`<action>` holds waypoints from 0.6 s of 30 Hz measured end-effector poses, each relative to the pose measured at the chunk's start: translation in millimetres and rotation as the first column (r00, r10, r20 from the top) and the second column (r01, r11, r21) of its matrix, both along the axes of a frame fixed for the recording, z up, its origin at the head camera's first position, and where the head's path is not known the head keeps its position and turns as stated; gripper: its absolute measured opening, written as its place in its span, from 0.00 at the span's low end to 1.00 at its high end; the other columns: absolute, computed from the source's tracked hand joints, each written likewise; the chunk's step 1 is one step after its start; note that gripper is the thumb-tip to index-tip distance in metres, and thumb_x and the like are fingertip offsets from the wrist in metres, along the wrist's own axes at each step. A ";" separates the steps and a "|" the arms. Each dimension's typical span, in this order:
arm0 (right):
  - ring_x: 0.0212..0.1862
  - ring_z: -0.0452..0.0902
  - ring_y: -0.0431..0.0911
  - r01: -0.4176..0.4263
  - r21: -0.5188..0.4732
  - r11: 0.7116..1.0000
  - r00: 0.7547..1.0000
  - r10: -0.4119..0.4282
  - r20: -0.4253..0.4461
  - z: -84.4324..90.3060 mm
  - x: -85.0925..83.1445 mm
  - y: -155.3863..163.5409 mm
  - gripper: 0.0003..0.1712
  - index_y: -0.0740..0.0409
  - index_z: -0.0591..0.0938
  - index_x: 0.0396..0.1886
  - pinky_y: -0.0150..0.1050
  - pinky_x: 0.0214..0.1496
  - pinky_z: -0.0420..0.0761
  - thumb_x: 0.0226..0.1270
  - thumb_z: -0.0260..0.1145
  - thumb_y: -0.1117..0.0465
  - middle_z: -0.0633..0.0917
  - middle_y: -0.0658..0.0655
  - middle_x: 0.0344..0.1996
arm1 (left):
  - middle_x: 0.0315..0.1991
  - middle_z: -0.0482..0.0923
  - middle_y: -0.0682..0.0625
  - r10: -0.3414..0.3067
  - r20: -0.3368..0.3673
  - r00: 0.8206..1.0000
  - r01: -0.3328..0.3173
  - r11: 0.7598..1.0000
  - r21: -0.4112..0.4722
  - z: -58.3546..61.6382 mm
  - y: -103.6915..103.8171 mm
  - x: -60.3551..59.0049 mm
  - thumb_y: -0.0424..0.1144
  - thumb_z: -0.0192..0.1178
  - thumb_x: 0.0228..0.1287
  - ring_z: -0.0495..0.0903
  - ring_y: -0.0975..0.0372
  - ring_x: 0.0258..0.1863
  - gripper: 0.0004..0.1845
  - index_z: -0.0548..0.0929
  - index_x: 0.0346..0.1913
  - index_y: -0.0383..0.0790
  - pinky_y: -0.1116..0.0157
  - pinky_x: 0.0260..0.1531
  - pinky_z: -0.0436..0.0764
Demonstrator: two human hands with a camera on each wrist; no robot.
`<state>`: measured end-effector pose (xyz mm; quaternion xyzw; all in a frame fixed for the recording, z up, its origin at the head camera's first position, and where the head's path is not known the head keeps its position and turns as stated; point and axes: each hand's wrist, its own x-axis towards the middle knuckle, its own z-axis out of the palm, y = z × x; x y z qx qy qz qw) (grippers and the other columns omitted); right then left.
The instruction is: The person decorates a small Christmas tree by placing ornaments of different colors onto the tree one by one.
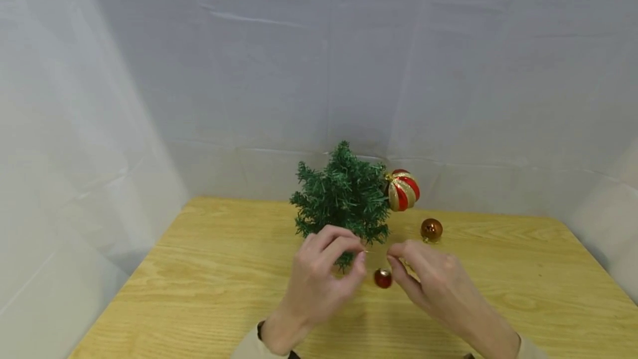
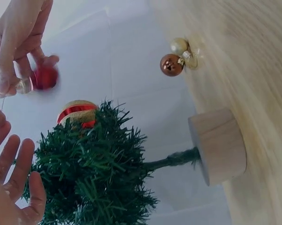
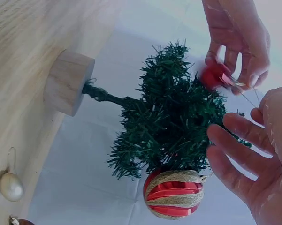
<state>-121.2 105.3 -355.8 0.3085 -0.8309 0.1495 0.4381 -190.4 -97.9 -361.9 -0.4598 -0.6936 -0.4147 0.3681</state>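
Left hand (image 1: 319, 270) pinches small red bauble (image 1: 382, 278) string; right hand (image 1: 428, 278) pinches other end; tree (image 1: 344, 195) behind, bronze bauble (image 1: 431, 229) beside.

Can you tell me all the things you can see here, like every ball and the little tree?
small green artificial Christmas tree: one, green, upright at the back middle of the table, on a round pale wooden base
large red and gold striped ball ornament: one, hanging on the tree's right side
small shiny red ball ornament: one, hanging on a thin loop between the two hands, in front of the tree
copper-brown shiny ball ornament: one, lying on the table right of the tree
pale gold ball ornament: one, lying beside the copper-brown one
light wooden table: one
white backdrop sheet: behind and at both sides
left hand: fingers pinching the loop
right hand: fingers at the loop's other end
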 end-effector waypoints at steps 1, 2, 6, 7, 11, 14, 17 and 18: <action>0.25 0.73 0.33 -0.008 -0.003 1.000 1.000 0.008 -0.017 1.4 -1.0 -0.9 0.16 0.56 0.81 0.39 0.20 0.25 0.71 0.83 0.51 0.54 0.82 0.45 0.29 | 0.38 0.84 0.56 0.002 0.004 1.000 -0.002 1.000 -0.002 0.7 -0.9 -0.1 0.33 0.66 0.60 0.82 0.66 0.35 0.04 0.85 0.35 0.47 0.71 0.35 0.74; 0.27 0.75 0.35 -0.016 -0.005 1.000 0.999 0.015 -0.038 3.0 -2.3 -1.7 0.16 0.56 0.81 0.39 0.22 0.27 0.72 0.83 0.52 0.55 0.83 0.46 0.31 | 0.38 0.83 0.56 0.005 0.006 1.000 -0.005 1.000 -0.003 1.5 -1.8 -0.5 0.33 0.66 0.59 0.82 0.66 0.35 0.05 0.85 0.34 0.47 0.71 0.35 0.74; 0.31 0.78 0.39 -0.014 0.010 1.000 0.992 0.015 -0.123 10.8 -7.6 -4.1 0.16 0.58 0.82 0.36 0.29 0.31 0.77 0.82 0.52 0.56 0.84 0.48 0.32 | 0.38 0.83 0.55 0.033 -0.001 0.999 -0.033 0.999 -0.010 6.0 -6.1 -2.4 0.33 0.66 0.61 0.82 0.65 0.35 0.04 0.85 0.34 0.47 0.68 0.34 0.75; 0.31 0.78 0.40 -0.006 0.021 1.000 0.989 0.009 -0.147 12.7 -8.7 -4.4 0.17 0.58 0.82 0.36 0.30 0.31 0.77 0.82 0.52 0.56 0.84 0.49 0.32 | 0.38 0.84 0.55 0.043 -0.009 0.999 -0.043 0.999 -0.010 7.3 -6.9 -3.0 0.34 0.66 0.62 0.82 0.65 0.35 0.03 0.85 0.34 0.47 0.67 0.34 0.76; 0.33 0.80 0.45 0.039 0.094 0.995 0.973 -0.016 -0.232 21.0 -13.4 -5.5 0.17 0.58 0.83 0.36 0.37 0.33 0.79 0.82 0.53 0.57 0.85 0.52 0.32 | 0.37 0.84 0.53 0.082 -0.068 0.994 -0.082 0.997 -0.007 13.8 -10.2 -6.2 0.36 0.64 0.64 0.83 0.63 0.34 0.02 0.86 0.34 0.45 0.65 0.33 0.76; 0.36 0.82 0.48 0.063 0.142 0.988 0.959 -0.020 -0.283 27.6 -17.6 -6.6 0.16 0.59 0.83 0.36 0.40 0.34 0.80 0.81 0.54 0.58 0.86 0.53 0.33 | 0.37 0.84 0.53 0.106 -0.106 0.989 -0.107 0.994 0.000 19.0 -12.6 -8.4 0.36 0.63 0.65 0.83 0.62 0.34 0.03 0.86 0.34 0.45 0.64 0.33 0.76; 0.37 0.83 0.50 0.074 0.173 0.982 0.947 -0.015 -0.322 33.8 -21.7 -7.9 0.14 0.59 0.83 0.36 0.42 0.35 0.81 0.80 0.54 0.60 0.85 0.55 0.33 | 0.37 0.84 0.52 0.123 -0.124 0.985 -0.123 0.992 0.007 24.5 -14.5 -9.3 0.37 0.62 0.67 0.82 0.62 0.33 0.04 0.86 0.34 0.45 0.63 0.32 0.76; 0.37 0.83 0.50 0.078 0.179 0.981 0.942 -0.014 -0.334 35.6 -22.9 -8.1 0.13 0.60 0.82 0.36 0.42 0.35 0.81 0.79 0.55 0.60 0.85 0.55 0.33 | 0.37 0.84 0.52 0.126 -0.127 0.984 -0.126 0.992 0.007 26.5 -14.8 -9.5 0.37 0.62 0.67 0.82 0.62 0.33 0.04 0.86 0.35 0.45 0.63 0.32 0.76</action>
